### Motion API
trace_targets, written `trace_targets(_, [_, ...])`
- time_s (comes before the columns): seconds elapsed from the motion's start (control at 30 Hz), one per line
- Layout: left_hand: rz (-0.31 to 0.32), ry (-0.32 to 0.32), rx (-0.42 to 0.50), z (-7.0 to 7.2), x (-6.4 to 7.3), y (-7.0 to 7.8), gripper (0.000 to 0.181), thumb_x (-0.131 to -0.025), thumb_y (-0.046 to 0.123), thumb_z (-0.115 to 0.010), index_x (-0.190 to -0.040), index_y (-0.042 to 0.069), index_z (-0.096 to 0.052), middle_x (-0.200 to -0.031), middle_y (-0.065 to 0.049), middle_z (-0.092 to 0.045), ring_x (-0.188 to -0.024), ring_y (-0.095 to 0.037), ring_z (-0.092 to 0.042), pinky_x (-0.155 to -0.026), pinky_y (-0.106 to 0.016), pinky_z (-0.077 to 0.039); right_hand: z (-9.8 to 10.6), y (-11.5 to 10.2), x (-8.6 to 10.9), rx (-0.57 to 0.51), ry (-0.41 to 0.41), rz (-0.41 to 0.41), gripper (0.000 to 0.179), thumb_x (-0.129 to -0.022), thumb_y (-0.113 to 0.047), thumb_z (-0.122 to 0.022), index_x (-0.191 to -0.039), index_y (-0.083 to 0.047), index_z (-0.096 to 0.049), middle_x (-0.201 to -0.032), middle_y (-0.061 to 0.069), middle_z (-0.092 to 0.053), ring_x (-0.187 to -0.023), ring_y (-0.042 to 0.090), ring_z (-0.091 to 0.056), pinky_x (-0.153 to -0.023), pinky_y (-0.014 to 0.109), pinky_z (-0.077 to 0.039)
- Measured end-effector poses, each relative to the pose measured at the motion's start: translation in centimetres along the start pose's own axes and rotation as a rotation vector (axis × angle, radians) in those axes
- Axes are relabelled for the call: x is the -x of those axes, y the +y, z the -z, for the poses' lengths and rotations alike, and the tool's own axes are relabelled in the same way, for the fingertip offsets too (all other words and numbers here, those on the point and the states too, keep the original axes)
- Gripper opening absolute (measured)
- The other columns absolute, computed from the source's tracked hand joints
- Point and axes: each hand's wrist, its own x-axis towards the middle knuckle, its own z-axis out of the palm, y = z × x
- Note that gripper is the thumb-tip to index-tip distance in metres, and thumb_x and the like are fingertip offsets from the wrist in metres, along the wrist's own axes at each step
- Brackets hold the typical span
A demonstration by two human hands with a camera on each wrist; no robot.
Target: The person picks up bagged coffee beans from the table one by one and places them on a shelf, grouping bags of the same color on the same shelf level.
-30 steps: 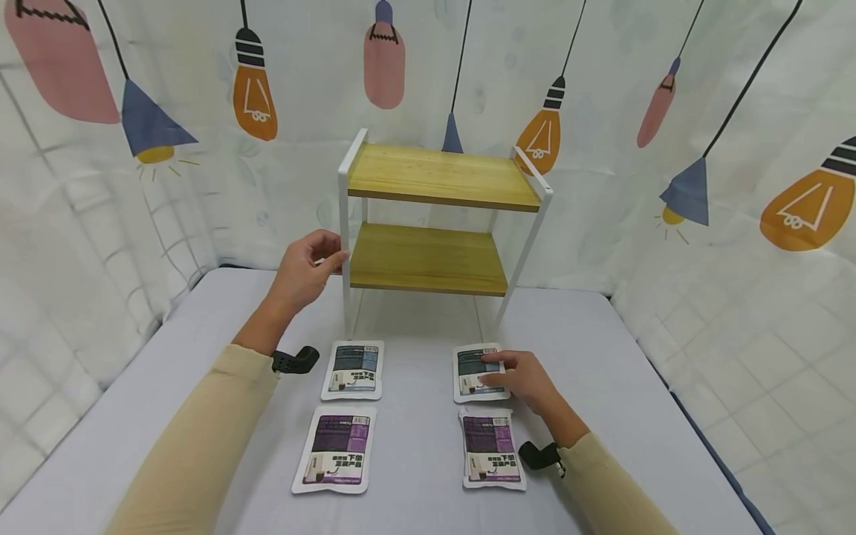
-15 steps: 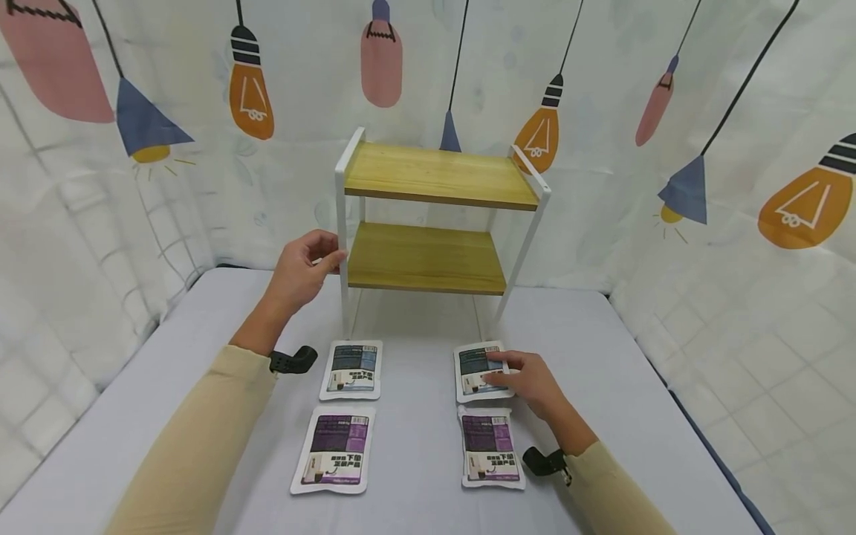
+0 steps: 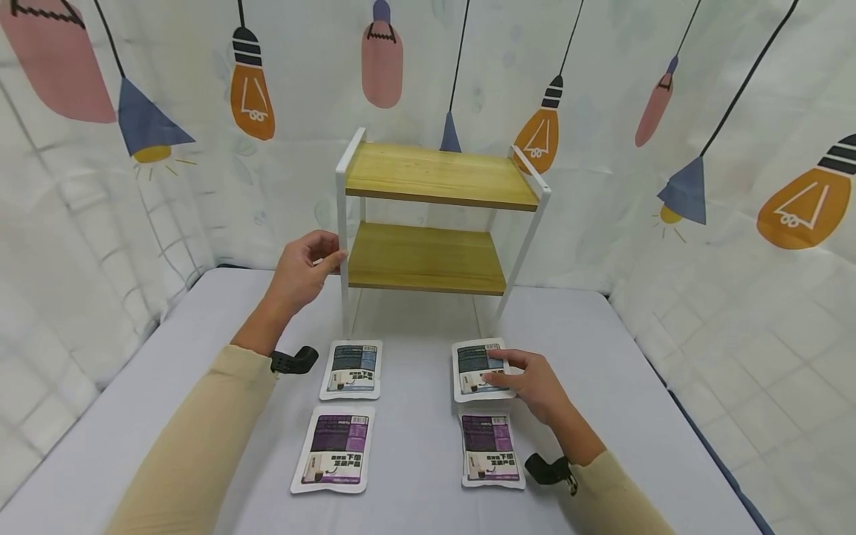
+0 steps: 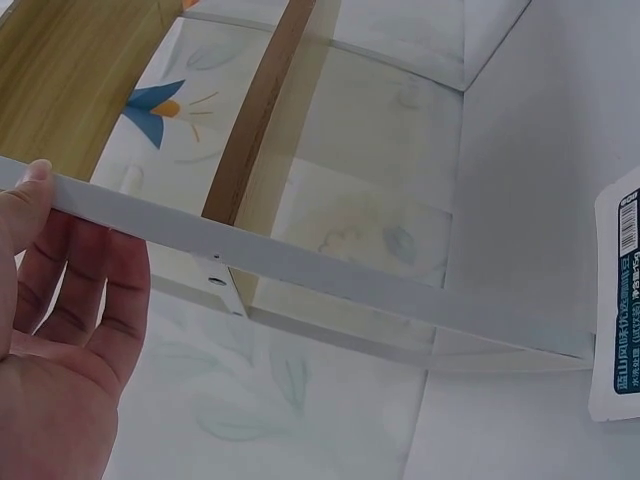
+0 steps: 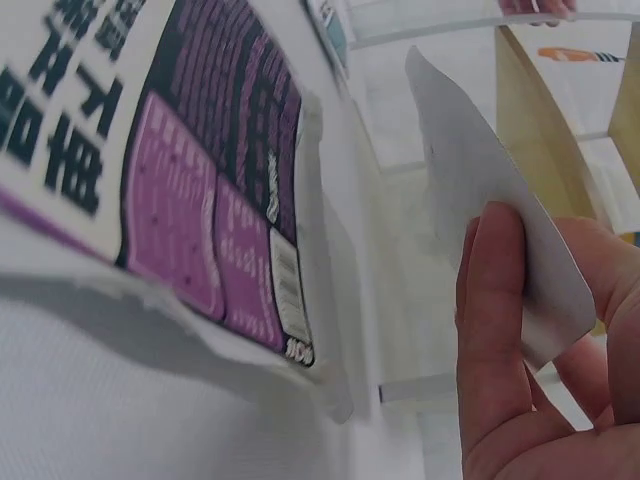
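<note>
My left hand grips the white left front post of a two-tier shelf, thumb on one side and fingers curled behind. The right hand pinches the right edge of a white pouch with a dark blue-green label. In the right wrist view this pouch shows its plain white side, tilted up off the table between thumb and fingers. Just nearer the body lies a purple-labelled pouch. On the left lie another blue-green pouch and another purple pouch.
The shelf has wooden boards, the upper one at the top, and stands at the back of a white-covered table. Fabric walls printed with lamps and bulbs enclose the back and sides. A black wrist camera sits on each wrist.
The right hand has lifted the blue-green pouch slightly, and a gap with shadow shows between it and the purple pouch. My left hand stays on the post.
</note>
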Motion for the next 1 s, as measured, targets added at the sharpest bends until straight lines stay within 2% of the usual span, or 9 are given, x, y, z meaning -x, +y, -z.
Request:
trace_targets(0.23, [0.001, -0.001, -0.014, 0.0, 0.0, -0.1, 0.033, -0.103, 0.028, -0.063, -0.129, 0.007, -0.062, -0.117, -0.013, -0.066, -0.109, -0.024, -0.066, -0.086, -0.012, -0.054, 0.0, -0.9, 0.5, -0.023, -0.001, 0.016, 0.056, -0.081, -0.034, -0.088, -0.133, -0.025, -0.07, -0.15, 0.012, -0.055, -0.113, 0.026, -0.061, -0.085, 0.028, -0.056])
trace_targets(0.57, [0.012, -0.001, -0.006, 0.0, 0.0, 0.0, 0.03, -0.103, 0.026, -0.063, -0.127, 0.008, -0.061, -0.115, -0.012, -0.065, -0.109, -0.023, -0.065, -0.085, -0.012, -0.055, 0.0, -2.6, 1.2, -0.039, -0.014, 0.059, 0.058, -0.081, -0.033, -0.088, -0.135, -0.027, -0.068, -0.152, 0.01, -0.054, -0.117, 0.027, -0.061, -0.085, 0.028, -0.055])
trace_targets(0.7, [0.007, -0.001, -0.009, 0.0, 0.0, 0.1, 0.029, -0.103, 0.026, -0.062, -0.126, 0.008, -0.061, -0.115, -0.012, -0.065, -0.109, -0.021, -0.065, -0.088, -0.017, -0.057, 0.1, -3.6, 1.6, -0.05, -0.021, 0.065, 0.057, -0.083, -0.032, -0.087, -0.137, -0.027, -0.067, -0.153, 0.01, -0.053, -0.112, 0.027, -0.064, -0.084, 0.027, -0.057])
trace_targets(0.9, [0.001, -0.004, -0.006, 0.0, 0.0, 0.1, 0.03, -0.104, 0.025, -0.062, -0.127, 0.006, -0.061, -0.114, -0.012, -0.064, -0.108, -0.022, -0.065, -0.095, -0.035, -0.06, 0.5, -5.2, 2.1, -0.071, -0.028, 0.079, 0.057, -0.085, -0.027, -0.086, -0.138, -0.023, -0.066, -0.148, 0.012, -0.056, -0.1, 0.022, -0.068, -0.079, 0.025, -0.058])
trace_targets(1.0, [0.008, -0.005, -0.005, 0.0, -0.1, 0.1, 0.029, -0.103, 0.025, -0.062, -0.126, 0.007, -0.061, -0.114, -0.012, -0.064, -0.108, -0.022, -0.066, -0.095, -0.035, -0.06, 0.7, -5.8, 2.2, -0.096, -0.036, 0.099, 0.057, -0.086, -0.023, -0.084, -0.139, -0.02, -0.065, -0.147, 0.015, -0.056, -0.097, 0.022, -0.069, -0.078, 0.025, -0.059])
